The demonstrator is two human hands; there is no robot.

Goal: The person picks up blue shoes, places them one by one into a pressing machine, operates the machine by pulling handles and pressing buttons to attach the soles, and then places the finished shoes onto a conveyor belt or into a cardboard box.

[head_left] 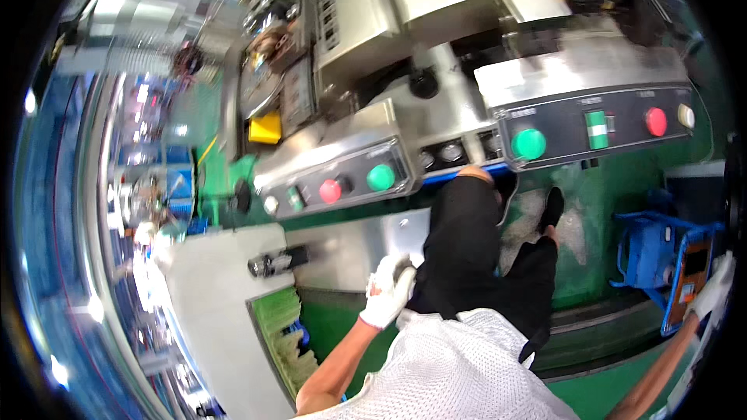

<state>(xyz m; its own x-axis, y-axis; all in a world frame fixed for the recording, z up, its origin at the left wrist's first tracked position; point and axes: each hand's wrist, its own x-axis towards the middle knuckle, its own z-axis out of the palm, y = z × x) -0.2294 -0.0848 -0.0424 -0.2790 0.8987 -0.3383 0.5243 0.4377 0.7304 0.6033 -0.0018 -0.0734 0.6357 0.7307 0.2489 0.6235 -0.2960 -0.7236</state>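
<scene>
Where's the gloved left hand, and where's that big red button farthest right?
Gloved left hand [388, 292]: head view, on the middle of the hand.
Red button farthest right [656, 121]: head view, on the middle of its round cap.

The person wears a white shirt [467, 369] with a dimpled, mesh-like weave, cropped black trousers [461, 245] and a dark shoe [552, 206]; white gloves [380, 311] cover left hand [391, 289] and right hand [713, 289].
</scene>
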